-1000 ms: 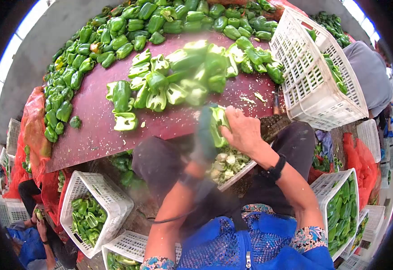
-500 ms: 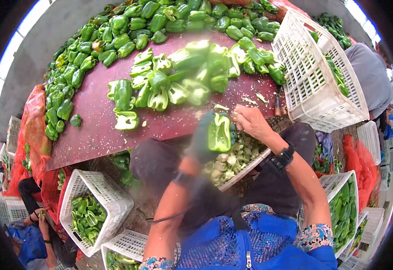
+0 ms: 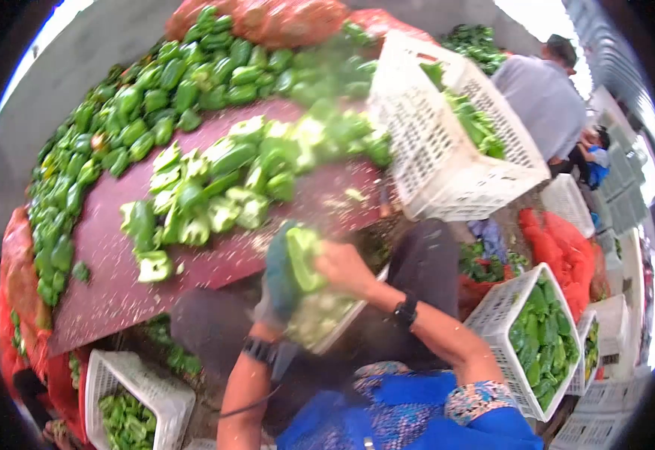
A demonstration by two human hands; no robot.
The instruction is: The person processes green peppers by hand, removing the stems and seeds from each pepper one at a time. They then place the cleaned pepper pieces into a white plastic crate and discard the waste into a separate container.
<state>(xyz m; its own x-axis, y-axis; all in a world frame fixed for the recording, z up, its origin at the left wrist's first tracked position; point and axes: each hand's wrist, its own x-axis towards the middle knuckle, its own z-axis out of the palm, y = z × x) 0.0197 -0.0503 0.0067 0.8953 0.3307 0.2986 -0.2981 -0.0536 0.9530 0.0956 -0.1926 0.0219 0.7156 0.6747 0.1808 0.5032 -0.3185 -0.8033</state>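
Maroon desk [image 3: 110, 255] under grey wall; floor crate [image 3: 155, 390] with green pieces at lower left. Whole peppers [image 3: 155, 82] banked along desk's left and far edges, cut peppers [image 3: 215, 187] heaped mid-desk. Gloved left hand [image 3: 278, 274] just off desk's near edge, fingers wrapped round a green pepper [image 3: 303, 259], held upright above lap tray [image 3: 350, 319] of pale scraps. Bare right hand [image 3: 344, 268] touches pepper's right side, fingers bent; blur, cannot tell if gripping. Tipped crate [image 3: 432, 150] lies on desk's right end. Person in grey [image 3: 545, 94] beyond it. Full crate [image 3: 503, 300] of peppers at lower right.
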